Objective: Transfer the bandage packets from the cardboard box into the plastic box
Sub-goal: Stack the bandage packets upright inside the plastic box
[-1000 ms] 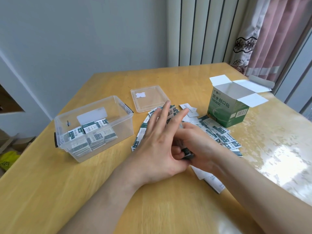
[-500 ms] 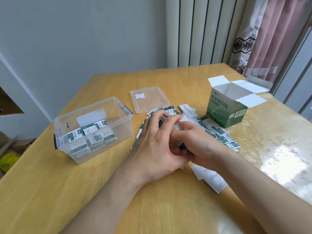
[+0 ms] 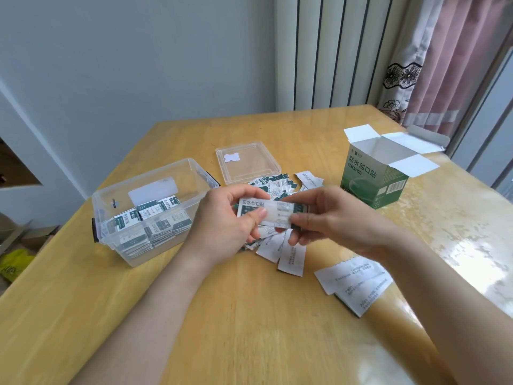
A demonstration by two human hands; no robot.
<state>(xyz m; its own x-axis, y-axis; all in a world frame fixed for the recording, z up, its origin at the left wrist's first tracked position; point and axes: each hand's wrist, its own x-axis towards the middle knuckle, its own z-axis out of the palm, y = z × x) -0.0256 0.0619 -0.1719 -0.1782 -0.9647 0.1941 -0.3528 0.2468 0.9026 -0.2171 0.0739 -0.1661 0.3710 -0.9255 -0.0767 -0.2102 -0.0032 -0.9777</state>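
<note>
A loose heap of green-and-white bandage packets (image 3: pixel 273 186) is spread on the yellow wooden desk (image 3: pixel 249 315) just right of the clear plastic box (image 3: pixel 151 209), and the clear square lid (image 3: pixel 244 163) is laid flat behind the heap. More white packets (image 3: pixel 352 282), face down, are scattered well to the right of the plastic box, partly covered by the right forearm. A small stack of bandage packets (image 3: pixel 268 215) is held above the heap, right of the plastic box: the left hand (image 3: pixel 224 226) is closed on its left end, thumb on top, and the right hand (image 3: pixel 333 218) is pinched on its right end. Packets are stacked in rows inside the plastic box. The green cardboard box (image 3: pixel 374 179) is stood far right of it, flaps open; its contents cannot be seen.
</note>
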